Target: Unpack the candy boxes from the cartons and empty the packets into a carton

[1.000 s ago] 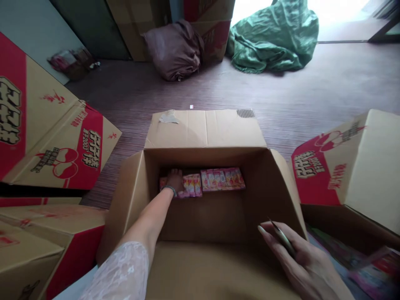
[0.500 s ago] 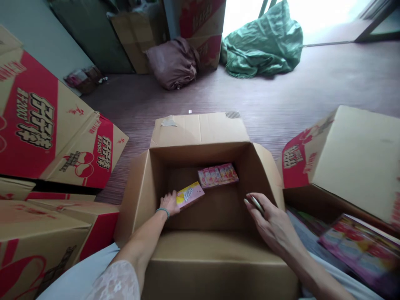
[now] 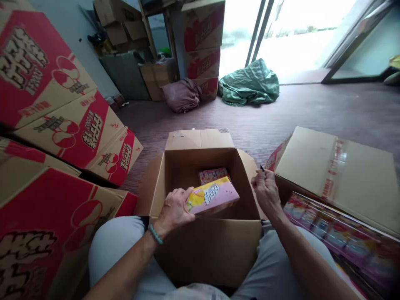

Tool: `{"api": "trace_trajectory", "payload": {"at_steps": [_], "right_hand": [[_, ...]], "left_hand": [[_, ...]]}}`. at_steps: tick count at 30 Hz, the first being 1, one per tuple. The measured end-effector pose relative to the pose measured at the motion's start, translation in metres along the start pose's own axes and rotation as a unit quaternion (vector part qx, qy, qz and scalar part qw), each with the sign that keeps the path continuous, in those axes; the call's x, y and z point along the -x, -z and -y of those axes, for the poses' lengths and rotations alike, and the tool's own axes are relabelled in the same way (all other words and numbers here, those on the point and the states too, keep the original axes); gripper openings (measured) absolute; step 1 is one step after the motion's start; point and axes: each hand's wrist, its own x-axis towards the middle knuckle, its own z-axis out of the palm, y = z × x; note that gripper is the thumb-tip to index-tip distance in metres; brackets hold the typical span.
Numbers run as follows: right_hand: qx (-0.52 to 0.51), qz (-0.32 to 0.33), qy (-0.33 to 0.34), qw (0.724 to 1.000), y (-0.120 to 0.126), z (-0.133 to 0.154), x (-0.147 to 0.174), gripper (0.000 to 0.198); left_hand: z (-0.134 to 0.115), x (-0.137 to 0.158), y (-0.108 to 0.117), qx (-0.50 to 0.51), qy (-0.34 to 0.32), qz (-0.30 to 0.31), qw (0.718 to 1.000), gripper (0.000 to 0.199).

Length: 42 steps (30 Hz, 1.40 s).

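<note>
My left hand (image 3: 177,207), with a bead bracelet at the wrist, grips one end of a pink and yellow candy box (image 3: 215,196). The box is held tilted above the open cardboard carton (image 3: 208,250) between my knees. Inside the carton, partly hidden behind the candy box, lies a wrapped pink pack (image 3: 208,175). Over the carton's right side flap my right hand (image 3: 266,189) is closed around a small slim tool (image 3: 261,168); only its dark tip shows, and its kind cannot be made out.
Red-printed cartons (image 3: 90,133) are stacked on the left. At right stands a taped carton (image 3: 343,166), with a row of wrapped candy packs (image 3: 331,233) beside my leg. A green sack (image 3: 250,83) and a brown sack (image 3: 183,95) lie on the floor ahead.
My left hand has lifted the candy box from the carton's bottom and brought it nearer and to the right. My right hand has moved up, still around the slim tool. The view has tilted upward.
</note>
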Motion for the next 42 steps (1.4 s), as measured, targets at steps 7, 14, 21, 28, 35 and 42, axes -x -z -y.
{"api": "trace_trajectory", "payload": {"at_steps": [7, 14, 21, 28, 35, 42], "right_hand": [[0.297, 0.287, 0.280, 0.867, 0.000, 0.061, 0.083, 0.022], [0.441, 0.422, 0.389, 0.690, -0.053, 0.123, 0.116, 0.021], [0.482, 0.467, 0.411, 0.617, -0.068, 0.149, 0.131, 0.027], [0.521, 0.474, 0.392, 0.592, -0.073, 0.156, 0.139, 0.029], [0.539, 0.463, 0.371, 0.598, -0.088, 0.151, 0.143, 0.032], [0.574, 0.423, 0.328, 0.619, -0.046, 0.119, 0.105, 0.033]], "left_hand": [[0.002, 0.050, -0.035, 0.068, 0.016, -0.132, 0.989, 0.083], [0.018, 0.067, -0.054, 0.124, -0.038, -0.215, 0.968, 0.089], [0.019, 0.073, -0.060, 0.154, -0.058, -0.207, 0.964, 0.095], [0.019, 0.070, -0.060, 0.188, -0.059, -0.207, 0.958, 0.096], [0.020, 0.069, -0.064, 0.171, -0.055, -0.185, 0.966, 0.090], [0.020, 0.071, -0.062, 0.159, -0.066, -0.164, 0.971, 0.094]]}}
